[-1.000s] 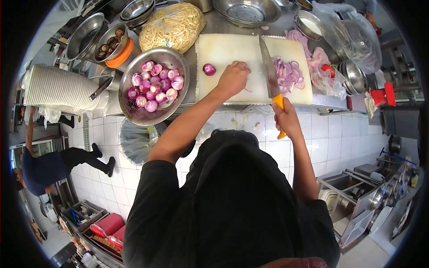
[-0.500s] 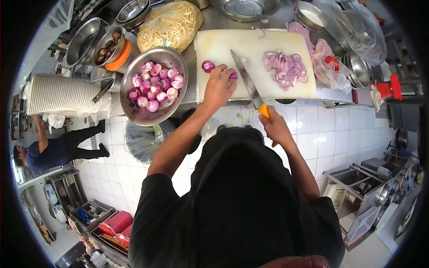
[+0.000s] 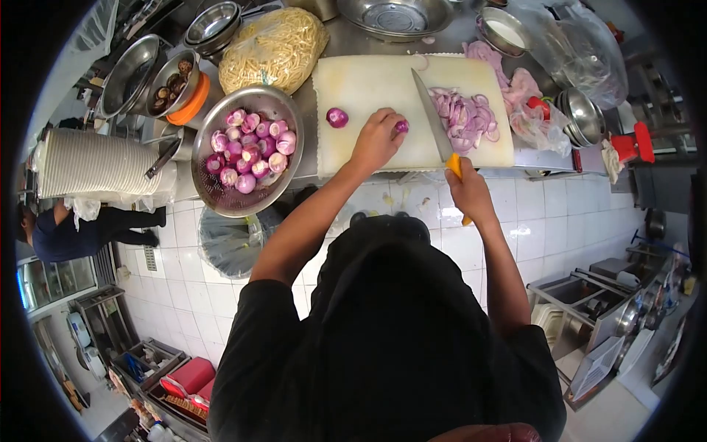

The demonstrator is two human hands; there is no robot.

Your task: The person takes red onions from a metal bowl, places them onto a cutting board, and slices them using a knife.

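On the white cutting board (image 3: 368, 70), my left hand (image 3: 377, 138) grips a small purple onion piece (image 3: 401, 126) near the middle. My right hand (image 3: 470, 190) is closed round the orange handle of a large knife (image 3: 433, 110), whose blade lies along the left side of a pile of sliced onion (image 3: 465, 121). A purple onion (image 3: 337, 117) sits by itself on the board's left part. Left of the board, a perforated metal bowl (image 3: 204, 173) holds several peeled onions.
Behind the bowl lies a bag of noodles (image 3: 276, 50). Metal bowls (image 3: 394, 16) stand at the back, a pink cloth (image 3: 521, 85) and plastic bags at the right. A stack of white containers (image 3: 99, 166) is at the left, with another person (image 3: 70, 232) beyond.
From half a second ago, the knife has moved right, up to the slices, and my left hand has shifted slightly right with the onion piece. The other person has moved.
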